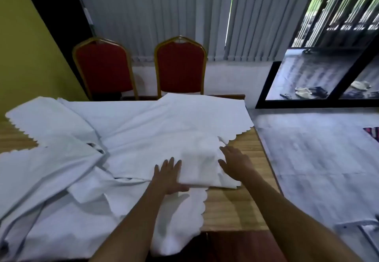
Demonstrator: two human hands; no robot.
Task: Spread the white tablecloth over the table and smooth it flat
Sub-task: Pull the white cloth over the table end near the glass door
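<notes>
A white tablecloth (155,126) with scalloped edges lies partly unfolded and rumpled over the wooden table (235,206). A still-folded thick section (198,165) sits near the table's right side. My left hand (169,176) grips the left edge of that folded section, thumb under the fold. My right hand (235,162) rests flat with fingers spread on the folded section's right edge. Part of the cloth hangs over the near table edge.
Two red chairs with gold frames (180,67) stand behind the table's far edge. A yellow wall (26,52) is to the left, vertical blinds (174,11) at the back. Tiled floor (320,151) lies to the right, with sandals (305,92) by a glass door.
</notes>
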